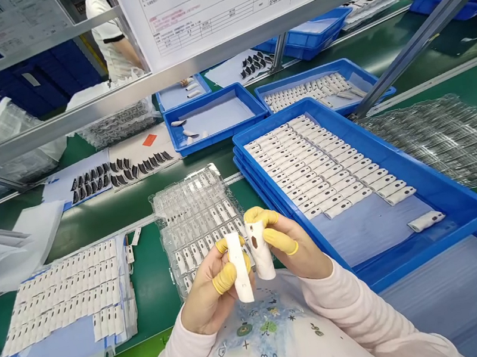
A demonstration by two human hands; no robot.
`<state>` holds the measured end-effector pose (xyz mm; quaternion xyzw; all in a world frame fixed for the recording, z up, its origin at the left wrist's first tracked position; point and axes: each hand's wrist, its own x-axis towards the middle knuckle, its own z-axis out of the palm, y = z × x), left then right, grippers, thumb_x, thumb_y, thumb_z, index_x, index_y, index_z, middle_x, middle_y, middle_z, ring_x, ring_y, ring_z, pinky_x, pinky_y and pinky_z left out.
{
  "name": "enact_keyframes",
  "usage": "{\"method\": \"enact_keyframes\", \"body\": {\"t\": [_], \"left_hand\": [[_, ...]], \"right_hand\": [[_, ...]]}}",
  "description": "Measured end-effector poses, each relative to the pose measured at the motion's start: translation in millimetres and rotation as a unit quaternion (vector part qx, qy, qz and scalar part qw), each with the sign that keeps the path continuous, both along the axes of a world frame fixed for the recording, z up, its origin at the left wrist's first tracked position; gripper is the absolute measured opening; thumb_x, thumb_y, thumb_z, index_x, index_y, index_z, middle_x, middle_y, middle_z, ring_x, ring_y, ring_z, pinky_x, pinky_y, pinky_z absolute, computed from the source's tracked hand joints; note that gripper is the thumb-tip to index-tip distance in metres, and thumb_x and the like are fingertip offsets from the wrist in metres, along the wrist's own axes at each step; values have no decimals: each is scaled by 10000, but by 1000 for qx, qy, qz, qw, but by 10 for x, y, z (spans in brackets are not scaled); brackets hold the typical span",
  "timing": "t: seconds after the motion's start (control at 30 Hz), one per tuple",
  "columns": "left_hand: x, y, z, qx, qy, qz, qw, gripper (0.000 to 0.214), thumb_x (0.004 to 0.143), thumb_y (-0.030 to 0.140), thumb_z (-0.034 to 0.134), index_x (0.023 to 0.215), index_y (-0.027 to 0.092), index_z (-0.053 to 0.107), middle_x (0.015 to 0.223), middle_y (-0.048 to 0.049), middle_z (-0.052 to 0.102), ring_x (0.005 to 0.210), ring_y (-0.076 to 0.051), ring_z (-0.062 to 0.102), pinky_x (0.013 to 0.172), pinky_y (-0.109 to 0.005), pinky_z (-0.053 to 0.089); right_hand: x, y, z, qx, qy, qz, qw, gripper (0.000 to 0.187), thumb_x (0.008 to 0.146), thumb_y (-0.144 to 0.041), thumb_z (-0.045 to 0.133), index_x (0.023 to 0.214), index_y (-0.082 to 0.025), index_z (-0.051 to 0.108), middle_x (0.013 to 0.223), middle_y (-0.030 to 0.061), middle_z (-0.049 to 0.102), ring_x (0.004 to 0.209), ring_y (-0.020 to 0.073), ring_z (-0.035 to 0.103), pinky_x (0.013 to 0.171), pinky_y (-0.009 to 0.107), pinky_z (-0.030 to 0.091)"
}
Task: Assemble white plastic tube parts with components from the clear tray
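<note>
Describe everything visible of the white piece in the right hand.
The white piece is elongated and rounded, apparently smooth plastic. Its upper half has a dark, elongated opening, with a smaller dark mark near the top. It is held nearly upright, the right hand gripping its upper part with yellow-covered thumb and fingers. Just beside it is another white part, in the left hand.

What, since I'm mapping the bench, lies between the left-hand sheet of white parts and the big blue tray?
In the head view, chiefly a clear plastic tray holding white parts, on the green bench.
</note>
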<state>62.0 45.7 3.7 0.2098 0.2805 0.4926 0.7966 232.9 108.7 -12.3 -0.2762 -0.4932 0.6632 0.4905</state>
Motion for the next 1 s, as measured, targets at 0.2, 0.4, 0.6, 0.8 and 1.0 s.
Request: {"method": "enact_keyframes", "body": {"t": [0.2, 0.4, 0.6, 0.8, 1.0], "left_hand": [[2, 9, -3, -15, 5, 25, 1000, 447, 792, 331, 812, 1171, 181, 627, 680, 42, 539, 569, -77, 461, 618, -222, 425], [-14, 7, -6, 4, 21, 31, 999, 383, 808, 344, 797, 1122, 189, 643, 678, 37, 554, 566, -75, 462, 569, -206, 369], [2, -10, -45, -6, 27, 21, 999, 388, 808, 346, 794, 1130, 204, 631, 697, 43, 527, 571, -79, 435, 589, -223, 374], [6, -6, -33, -1, 28, 26, 999, 418, 801, 341, 801, 1151, 190, 628, 702, 36, 539, 581, -87, 475, 582, -215, 393], [17, -11, 3, -3, 46, 33, 998, 448, 810, 367, 787, 1201, 209, 632, 806, -6, 668, 712, -149, 642, 749, -292, 515]], "right_hand": [[-51, -63, 64, -116, 27, 35, 992, 342, 808, -504, 748, 802, -207, 580, 727, -24, 570, 602, 121, 536, 576, 256, 492], [17, -108, 79, 32, 51, 20, 998, 251, 868, -444, 697, 833, -223, 584, 1017, 82, 728, 832, 196, 680, 730, 362, 560], [12, -136, 83, 32, -29, -2, 999, 262, 909, -476, 652, 872, -228, 576, 1255, 159, 710, 979, 246, 722, 798, 405, 568], [-19, -53, 59, 57, -37, -52, 996, 241, 909, -431, 668, 817, -213, 623, 1052, 79, 683, 947, 191, 654, 840, 351, 549], [-58, -92, 37, -129, 36, 32, 991, 355, 792, -506, 786, 778, -196, 612, 647, -33, 618, 518, 112, 583, 504, 234, 508]]}}
